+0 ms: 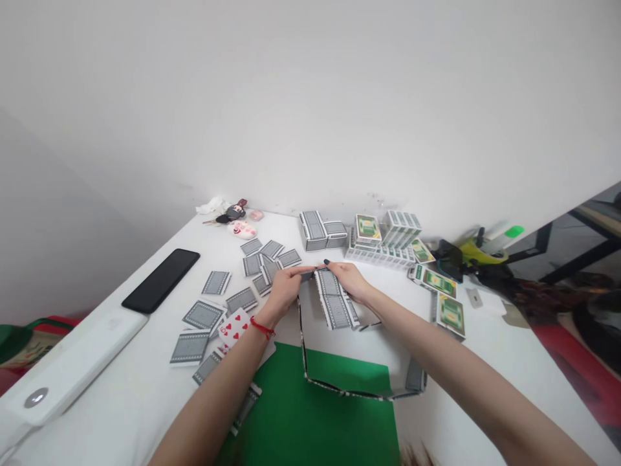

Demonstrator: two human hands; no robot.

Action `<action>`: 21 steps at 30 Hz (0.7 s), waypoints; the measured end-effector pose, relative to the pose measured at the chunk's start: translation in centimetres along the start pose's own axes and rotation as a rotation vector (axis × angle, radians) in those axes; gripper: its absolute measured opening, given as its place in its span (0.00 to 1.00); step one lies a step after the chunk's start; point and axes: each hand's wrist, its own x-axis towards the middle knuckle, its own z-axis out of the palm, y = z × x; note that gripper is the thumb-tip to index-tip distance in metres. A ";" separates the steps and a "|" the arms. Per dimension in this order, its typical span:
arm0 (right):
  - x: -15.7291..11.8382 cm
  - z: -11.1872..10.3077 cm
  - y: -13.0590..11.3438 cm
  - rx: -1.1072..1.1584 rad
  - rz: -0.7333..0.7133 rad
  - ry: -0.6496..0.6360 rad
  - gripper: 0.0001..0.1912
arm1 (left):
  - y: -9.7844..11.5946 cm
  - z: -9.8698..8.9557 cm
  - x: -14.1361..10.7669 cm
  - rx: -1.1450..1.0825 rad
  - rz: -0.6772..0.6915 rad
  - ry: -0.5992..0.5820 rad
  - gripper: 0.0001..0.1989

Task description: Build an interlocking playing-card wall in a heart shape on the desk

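Observation:
My left hand [285, 289], a red bracelet at its wrist, is closed with thumb and finger pinching the end of a strip of grey-backed playing cards [334, 301]. My right hand [350, 280] is closed on the same cards from the other side, its thumb on the top edge. Below the hands, a thin chain of joined folded cards [341, 391] hangs in a loop, with part of it behind my right forearm. Loose grey-backed cards [204, 314] lie spread to the left of my left hand; a six of hearts [235, 326] faces up among them.
Blocks of cards [314, 228] stand at the wall. Right of them are stacked card boxes [367, 228] and a green box [438, 282]. A green mat [310, 427] lies in front; a black phone [162, 279] and white power strip [72, 366] are at left. Keys [220, 219] lie at the back.

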 end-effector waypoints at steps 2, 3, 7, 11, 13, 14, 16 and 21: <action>0.1 -0.1 0.0 -0.012 -0.001 -0.013 0.21 | 0.1 0.0 0.0 -0.001 -0.002 -0.009 0.21; 0.1 -0.1 0.0 -0.018 -0.002 -0.012 0.20 | 0.2 0.0 0.0 -0.006 -0.004 -0.010 0.21; 0.2 0.1 0.1 -0.016 -0.007 0.005 0.20 | 0.1 0.1 0.1 -0.037 0.001 -0.020 0.22; 0.2 0.3 0.2 -0.002 0.003 0.035 0.22 | 0.1 0.3 -0.1 -0.042 0.000 -0.016 0.22; 0.2 0.3 0.3 -0.012 0.002 0.030 0.22 | 0.2 0.4 -0.3 -0.058 0.009 -0.024 0.22; 0.2 0.3 0.3 -0.017 -0.002 0.013 0.23 | 0.2 0.4 -0.4 -0.074 0.020 -0.037 0.23; 0.3 0.0 0.1 -0.037 -0.027 -0.035 0.22 | 0.2 0.4 -0.5 -0.097 0.043 -0.059 0.23; 0.4 -2.0 -2.4 -0.156 -0.090 0.076 0.19 | -0.1 -0.5 -0.2 0.001 -0.008 -0.042 0.23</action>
